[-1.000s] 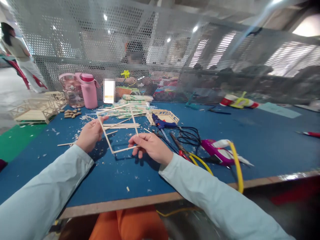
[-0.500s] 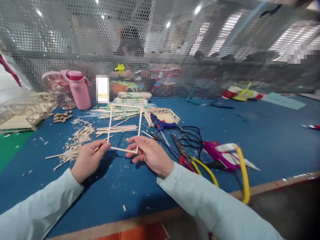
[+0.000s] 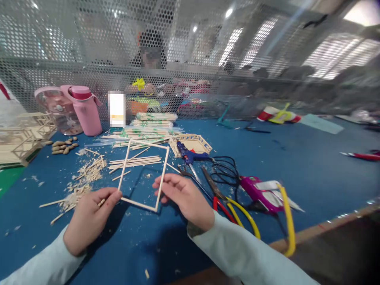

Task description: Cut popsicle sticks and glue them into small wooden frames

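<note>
Stick frame [image 3: 139, 204]: long axis pointing forward, slightly rightward.

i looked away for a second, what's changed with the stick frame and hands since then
The stick frame has turned clockwise in view and sits lower. The left hand has moved from its far left corner to its near left one, uncovering more wood scraps. The right hand stays on the frame; the blue glue gun is unmoved.

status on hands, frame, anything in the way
Left hand pinching stick frame by near-left corner. Right hand at frame's right side. Yellow-handled tool close by.
</note>
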Demonstrator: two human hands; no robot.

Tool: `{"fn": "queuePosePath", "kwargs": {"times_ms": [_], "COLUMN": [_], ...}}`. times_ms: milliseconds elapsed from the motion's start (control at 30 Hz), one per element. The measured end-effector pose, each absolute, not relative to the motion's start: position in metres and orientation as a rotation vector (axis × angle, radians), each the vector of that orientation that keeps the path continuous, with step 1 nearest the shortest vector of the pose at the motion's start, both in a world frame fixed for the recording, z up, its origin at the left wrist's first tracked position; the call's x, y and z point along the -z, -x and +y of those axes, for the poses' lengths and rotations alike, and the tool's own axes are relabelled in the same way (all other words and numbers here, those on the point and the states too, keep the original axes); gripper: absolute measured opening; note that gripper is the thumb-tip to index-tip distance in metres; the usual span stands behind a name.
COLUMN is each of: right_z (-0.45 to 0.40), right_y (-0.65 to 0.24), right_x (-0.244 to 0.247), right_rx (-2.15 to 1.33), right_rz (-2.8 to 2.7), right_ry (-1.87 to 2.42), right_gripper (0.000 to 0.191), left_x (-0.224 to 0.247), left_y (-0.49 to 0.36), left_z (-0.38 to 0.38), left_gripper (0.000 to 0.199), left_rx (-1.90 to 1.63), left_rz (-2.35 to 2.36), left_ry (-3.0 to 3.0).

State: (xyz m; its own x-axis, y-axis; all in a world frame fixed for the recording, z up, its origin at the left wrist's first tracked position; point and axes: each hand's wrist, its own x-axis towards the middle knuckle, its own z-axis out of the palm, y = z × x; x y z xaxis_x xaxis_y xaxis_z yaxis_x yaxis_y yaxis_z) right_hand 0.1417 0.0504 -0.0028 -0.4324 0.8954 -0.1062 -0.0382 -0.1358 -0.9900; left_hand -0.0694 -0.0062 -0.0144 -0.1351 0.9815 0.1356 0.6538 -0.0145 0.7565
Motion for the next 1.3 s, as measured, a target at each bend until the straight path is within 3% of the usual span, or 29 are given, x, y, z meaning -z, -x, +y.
{"fn": "queuePosePath", "kwargs": {"times_ms": [433, 600, 767, 867, 1167, 1300], "right_z": [0.06, 0.069, 0.075, 0.078, 0.08, 0.077], "right_y": [-0.155, -0.166, -0.166, -0.158, -0.159, -0.155], "right_x": [-0.003, -0.017, -0.048, -0.053, -0.009, 0.011], "right_rx": [-1.475, -1.352, -1.466, -1.574, -1.936, -1.841], "right_rz": [-1.173, -1.337, -1.853, -1.843, -1.381, -1.476], "right_ry": [0.938, 1.026, 1.037, 1.076, 1.103, 1.325], "right_gripper": [0.026, 0.043, 0.028, 0.021, 0.024, 0.018], "left_x": [0.019, 0.016, 0.01, 0.007, 0.017, 0.019], "left_y": [0.068, 0.069, 0.072, 0.074, 0.084, 0.084], "left_z": [-0.014, -0.015, -0.017, -0.019, -0.003, 0.003], "left_gripper": [0.034, 0.036, 0.036, 0.033, 0.044, 0.045], "left_rx": [-0.844, -0.782, -0.692, -0.698, -1.035, -0.948], "left_rz": [1.685, 1.647, 1.503, 1.435, 1.587, 1.752], "left_ry": [-1.894, -1.996, -2.075, -2.047, -1.152, -1.222]}}
